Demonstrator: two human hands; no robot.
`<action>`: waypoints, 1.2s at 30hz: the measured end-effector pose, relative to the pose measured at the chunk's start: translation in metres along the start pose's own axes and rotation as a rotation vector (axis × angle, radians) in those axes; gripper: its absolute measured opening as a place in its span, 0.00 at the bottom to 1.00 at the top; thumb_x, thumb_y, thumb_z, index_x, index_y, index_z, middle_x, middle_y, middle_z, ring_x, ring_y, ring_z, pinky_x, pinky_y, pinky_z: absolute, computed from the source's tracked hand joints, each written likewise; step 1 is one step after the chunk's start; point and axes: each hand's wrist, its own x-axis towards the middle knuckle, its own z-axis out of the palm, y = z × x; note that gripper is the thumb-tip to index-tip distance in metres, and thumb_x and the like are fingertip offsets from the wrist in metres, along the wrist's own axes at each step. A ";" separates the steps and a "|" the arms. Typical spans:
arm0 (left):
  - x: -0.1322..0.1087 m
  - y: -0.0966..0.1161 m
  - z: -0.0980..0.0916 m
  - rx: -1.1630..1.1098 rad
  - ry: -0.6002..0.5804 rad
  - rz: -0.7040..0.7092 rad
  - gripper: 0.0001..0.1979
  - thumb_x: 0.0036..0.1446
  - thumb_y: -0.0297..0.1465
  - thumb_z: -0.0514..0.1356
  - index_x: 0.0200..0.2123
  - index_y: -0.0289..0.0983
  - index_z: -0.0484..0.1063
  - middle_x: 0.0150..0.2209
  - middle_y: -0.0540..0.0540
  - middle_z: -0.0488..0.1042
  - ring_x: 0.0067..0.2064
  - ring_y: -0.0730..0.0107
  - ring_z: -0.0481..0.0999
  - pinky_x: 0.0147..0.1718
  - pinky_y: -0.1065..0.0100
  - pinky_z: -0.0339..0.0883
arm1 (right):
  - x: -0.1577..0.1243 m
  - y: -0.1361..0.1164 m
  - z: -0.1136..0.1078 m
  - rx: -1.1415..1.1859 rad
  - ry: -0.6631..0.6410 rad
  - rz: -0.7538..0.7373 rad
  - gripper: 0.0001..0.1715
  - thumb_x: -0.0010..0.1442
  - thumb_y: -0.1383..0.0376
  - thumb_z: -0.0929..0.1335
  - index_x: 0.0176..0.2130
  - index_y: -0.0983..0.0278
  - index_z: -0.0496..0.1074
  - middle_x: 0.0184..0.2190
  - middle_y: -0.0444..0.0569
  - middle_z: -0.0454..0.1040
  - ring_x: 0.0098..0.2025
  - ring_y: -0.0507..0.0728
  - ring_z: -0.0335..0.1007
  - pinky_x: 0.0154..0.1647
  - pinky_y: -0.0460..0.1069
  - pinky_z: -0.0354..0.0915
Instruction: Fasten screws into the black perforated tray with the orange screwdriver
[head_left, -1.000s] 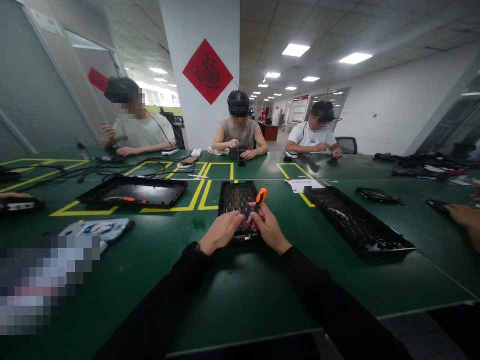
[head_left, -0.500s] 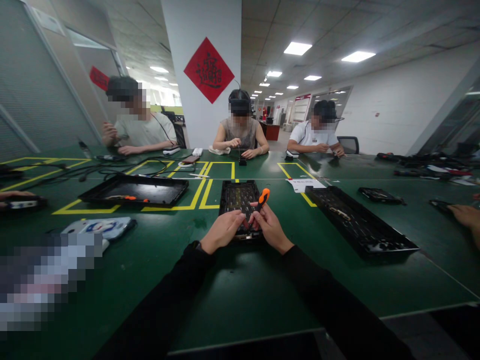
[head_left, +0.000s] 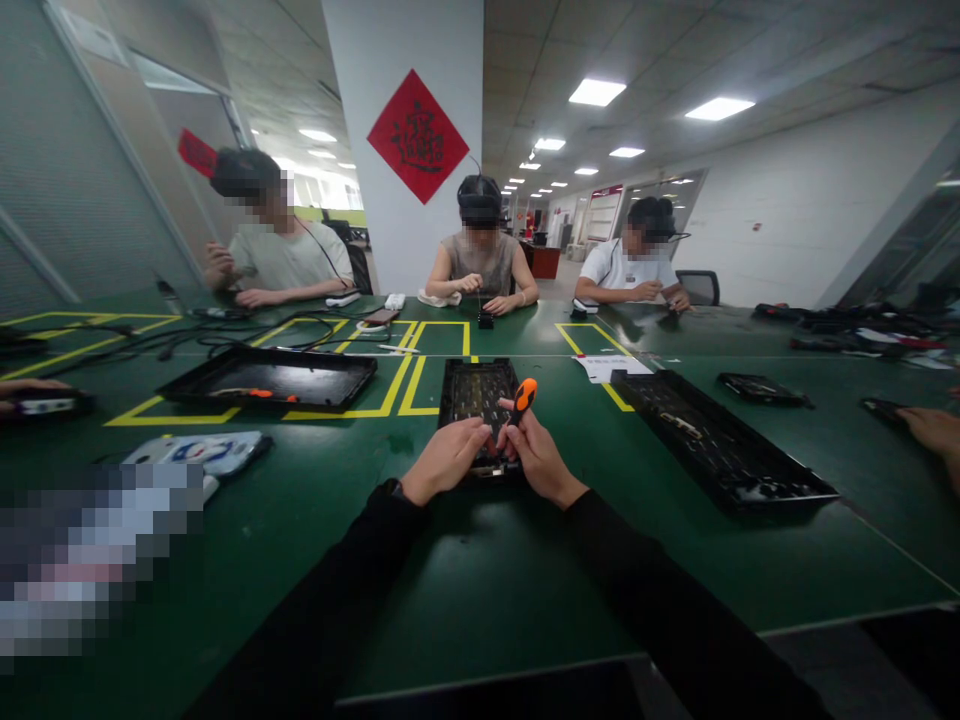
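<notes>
A black plastic tray point(head_left: 476, 384) with many small metal bits in it lies on the green table in front of me. My right hand point(head_left: 540, 455) is closed at the tray's near right side, gripping a screwdriver point(head_left: 525, 397) whose orange-and-black handle points up and away from me. Its shaft and tip are hidden by my fingers. Opposite it, my left hand point(head_left: 448, 455) rests over the near left part of the tray, fingers pressed together and close to the right hand's fingertips. Whatever small thing may be between the fingertips does not show clearly.
A wide black tray point(head_left: 341, 402) with orange-handled tools stands at left, a long black tray point(head_left: 772, 494) at right. Nearby lie a white paper point(head_left: 611, 369), a phone-like item point(head_left: 225, 452) and black cables point(head_left: 202, 335). Several people sit around the table; a hand point(head_left: 930, 428) shows at right.
Almost nothing differs. The screwdriver's handle has shifted very slightly left, and both my hands keep their place over the tray.
</notes>
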 end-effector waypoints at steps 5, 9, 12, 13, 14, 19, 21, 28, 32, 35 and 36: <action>0.000 0.001 0.000 0.010 0.001 0.002 0.29 0.62 0.42 0.34 0.28 0.35 0.70 0.31 0.46 0.69 0.35 0.69 0.68 0.38 0.69 0.60 | 0.000 -0.001 0.001 -0.003 0.005 -0.007 0.24 0.63 0.62 0.58 0.57 0.64 0.52 0.28 0.43 0.68 0.25 0.49 0.61 0.29 0.46 0.62; -0.001 0.001 0.000 0.007 0.001 -0.007 0.29 0.62 0.42 0.34 0.29 0.35 0.70 0.31 0.46 0.70 0.35 0.69 0.68 0.38 0.69 0.60 | 0.001 0.001 0.002 0.096 0.009 0.021 0.19 0.61 0.60 0.61 0.50 0.63 0.55 0.27 0.43 0.70 0.24 0.49 0.63 0.27 0.46 0.62; -0.001 0.001 0.000 -0.005 -0.006 -0.009 0.29 0.62 0.42 0.35 0.30 0.35 0.71 0.32 0.45 0.70 0.36 0.68 0.68 0.39 0.68 0.60 | 0.003 0.002 0.001 0.155 0.010 0.041 0.15 0.60 0.60 0.62 0.45 0.63 0.59 0.31 0.45 0.70 0.25 0.48 0.64 0.27 0.45 0.63; -0.001 0.001 0.000 -0.009 -0.011 -0.005 0.29 0.62 0.42 0.34 0.30 0.35 0.71 0.33 0.45 0.70 0.36 0.68 0.68 0.40 0.68 0.60 | 0.004 0.002 0.001 0.167 0.014 0.049 0.15 0.60 0.59 0.62 0.46 0.63 0.60 0.33 0.46 0.70 0.25 0.48 0.63 0.27 0.45 0.63; -0.001 0.001 -0.001 -0.011 -0.014 -0.001 0.30 0.62 0.42 0.34 0.30 0.35 0.72 0.33 0.45 0.71 0.36 0.68 0.68 0.40 0.68 0.60 | 0.004 0.003 0.000 0.179 0.019 0.055 0.16 0.60 0.60 0.61 0.47 0.63 0.61 0.34 0.47 0.70 0.25 0.48 0.63 0.27 0.45 0.63; 0.000 0.001 0.000 0.022 -0.015 -0.001 0.30 0.62 0.42 0.35 0.29 0.36 0.72 0.31 0.46 0.69 0.34 0.70 0.68 0.38 0.69 0.60 | 0.004 0.002 -0.001 0.211 0.026 0.081 0.21 0.62 0.61 0.58 0.53 0.63 0.59 0.31 0.46 0.70 0.24 0.48 0.61 0.26 0.45 0.62; 0.001 0.001 0.000 0.049 -0.018 0.000 0.29 0.62 0.42 0.36 0.28 0.36 0.72 0.30 0.47 0.68 0.33 0.70 0.67 0.36 0.69 0.59 | 0.004 0.001 -0.001 0.202 0.018 0.087 0.21 0.62 0.60 0.58 0.53 0.63 0.59 0.28 0.44 0.69 0.22 0.48 0.61 0.25 0.45 0.61; 0.003 0.002 0.001 0.128 -0.055 0.036 0.25 0.61 0.44 0.41 0.30 0.36 0.72 0.30 0.47 0.68 0.33 0.72 0.67 0.35 0.70 0.59 | 0.004 0.002 0.002 0.221 0.083 0.129 0.19 0.56 0.58 0.65 0.45 0.62 0.57 0.22 0.37 0.65 0.19 0.47 0.60 0.21 0.43 0.58; 0.003 0.000 0.004 0.159 -0.026 0.033 0.22 0.60 0.43 0.44 0.31 0.37 0.71 0.30 0.47 0.68 0.32 0.71 0.67 0.33 0.70 0.59 | 0.005 0.003 0.001 0.239 0.081 0.118 0.15 0.56 0.58 0.66 0.40 0.63 0.59 0.27 0.41 0.68 0.21 0.46 0.61 0.22 0.43 0.60; 0.003 -0.001 0.005 0.160 -0.026 0.040 0.20 0.60 0.42 0.45 0.32 0.37 0.72 0.30 0.47 0.69 0.33 0.71 0.67 0.34 0.70 0.59 | 0.005 0.002 0.000 0.213 0.054 0.092 0.15 0.58 0.58 0.64 0.43 0.64 0.63 0.29 0.44 0.68 0.22 0.46 0.61 0.24 0.43 0.61; 0.004 -0.001 0.005 0.158 -0.030 0.043 0.20 0.60 0.42 0.46 0.32 0.37 0.72 0.31 0.47 0.69 0.33 0.71 0.67 0.34 0.70 0.59 | 0.005 0.002 0.000 0.200 0.052 0.086 0.17 0.58 0.59 0.63 0.46 0.64 0.64 0.29 0.44 0.68 0.23 0.47 0.61 0.24 0.44 0.61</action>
